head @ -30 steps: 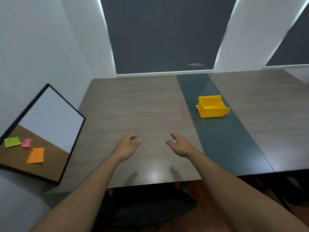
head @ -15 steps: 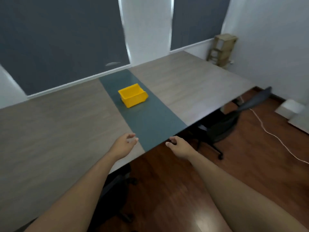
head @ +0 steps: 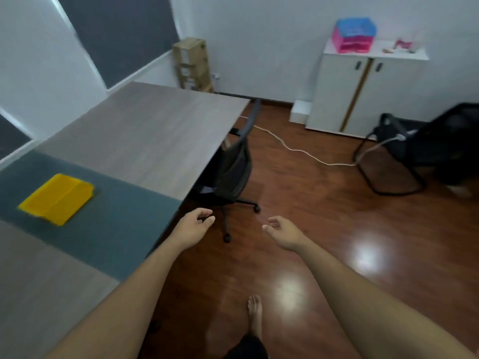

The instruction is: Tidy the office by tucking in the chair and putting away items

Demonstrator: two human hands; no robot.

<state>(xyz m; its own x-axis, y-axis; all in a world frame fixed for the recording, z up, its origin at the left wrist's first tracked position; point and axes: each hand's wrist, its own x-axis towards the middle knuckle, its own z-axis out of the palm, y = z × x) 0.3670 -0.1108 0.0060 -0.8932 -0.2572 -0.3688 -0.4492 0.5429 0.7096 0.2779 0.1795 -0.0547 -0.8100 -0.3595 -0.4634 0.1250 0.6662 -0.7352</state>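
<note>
progress: early | left hand (head: 193,226) and right hand (head: 283,233) loosely spread, holding nothing | office chair (head: 230,164) partly under desk (head: 145,136) far edge, looks tucked | yellow bin (head: 57,199) on desk left, likely still to store
</note>
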